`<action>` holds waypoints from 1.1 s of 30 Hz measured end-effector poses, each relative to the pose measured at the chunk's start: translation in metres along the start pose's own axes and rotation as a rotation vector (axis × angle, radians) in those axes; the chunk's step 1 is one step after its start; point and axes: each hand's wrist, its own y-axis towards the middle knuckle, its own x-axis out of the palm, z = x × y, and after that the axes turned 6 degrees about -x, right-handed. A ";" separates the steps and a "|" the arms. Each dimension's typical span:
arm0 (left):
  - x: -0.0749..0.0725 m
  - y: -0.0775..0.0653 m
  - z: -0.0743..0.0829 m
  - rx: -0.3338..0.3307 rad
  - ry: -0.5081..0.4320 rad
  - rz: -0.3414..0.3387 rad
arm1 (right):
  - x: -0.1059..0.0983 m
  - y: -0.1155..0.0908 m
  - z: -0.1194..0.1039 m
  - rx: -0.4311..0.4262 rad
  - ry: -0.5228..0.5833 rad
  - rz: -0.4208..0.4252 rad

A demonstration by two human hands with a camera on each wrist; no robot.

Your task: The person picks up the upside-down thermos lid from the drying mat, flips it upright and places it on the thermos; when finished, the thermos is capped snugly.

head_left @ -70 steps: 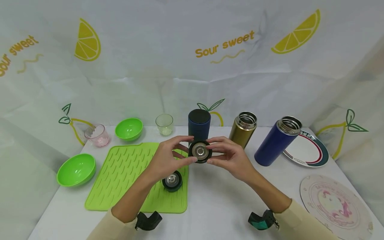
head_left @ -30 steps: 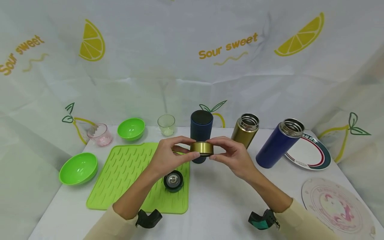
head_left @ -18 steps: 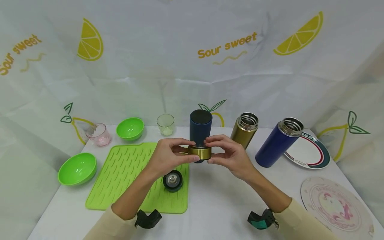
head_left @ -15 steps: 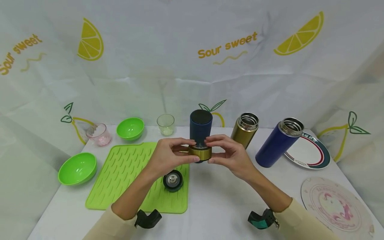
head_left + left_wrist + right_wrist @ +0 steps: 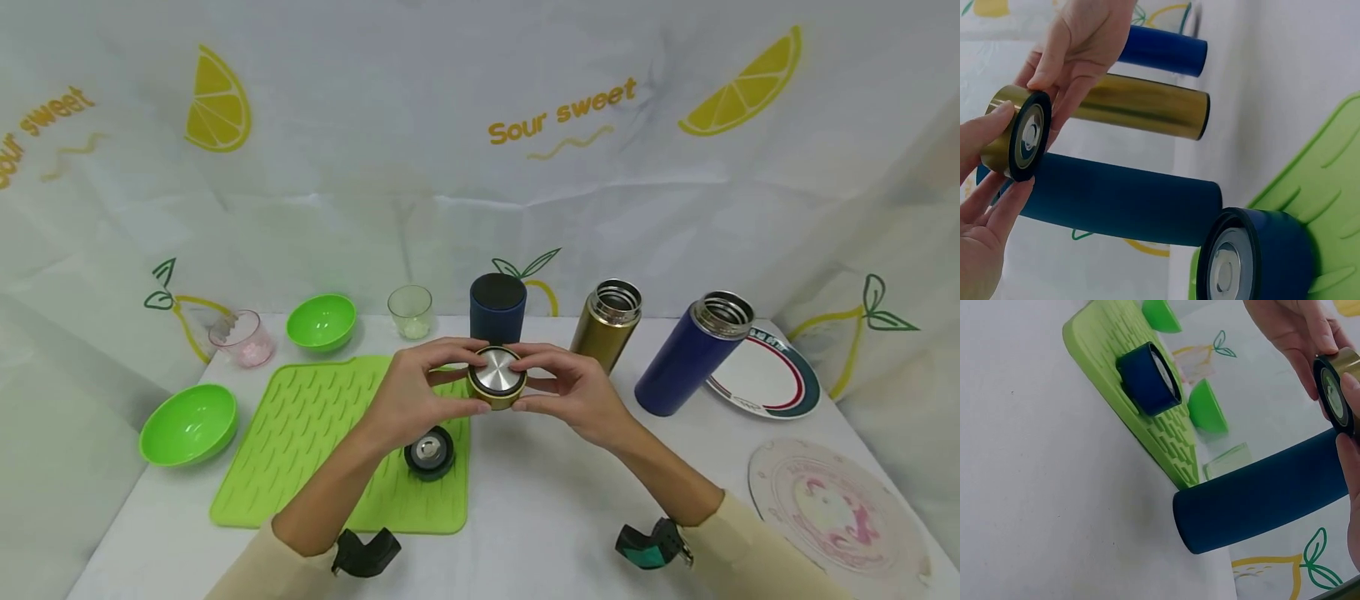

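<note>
Between the fingertips of both hands is a gold bottle lid (image 5: 498, 372), its brushed silver top turned up toward the head camera. My left hand (image 5: 420, 385) pinches it from the left, my right hand (image 5: 573, 387) from the right. The wrist views show its black-rimmed underside, facing the table. Just behind stands a dark blue bottle (image 5: 498, 310) with a dark top. A gold bottle (image 5: 600, 333) and a blue bottle (image 5: 682, 358), both uncapped with steel necks, stand to the right. A dark blue lid (image 5: 429, 452) lies underside up on the green mat (image 5: 300, 442).
Two green bowls (image 5: 189, 425), a pink glass (image 5: 243, 342) and a clear glass (image 5: 410, 312) are at the left and back. A rimmed plate (image 5: 757, 375) lies behind the blue bottle, and a round pink-printed mat (image 5: 832, 508) at the right front.
Both hands have turned the gold lid over: its underside faced the head camera at first, then its gold side, and now the silver top. The bottles and the lid on the mat stay put.
</note>
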 end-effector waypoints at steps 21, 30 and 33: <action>0.003 0.000 -0.001 0.097 0.208 0.051 | 0.007 0.002 -0.001 0.015 -0.114 -0.001; 0.001 -0.004 0.000 0.093 0.218 0.056 | 0.004 -0.002 -0.011 0.001 -0.211 -0.061; -0.001 -0.005 0.000 0.093 0.221 0.063 | 0.000 -0.005 -0.018 -0.035 -0.256 -0.053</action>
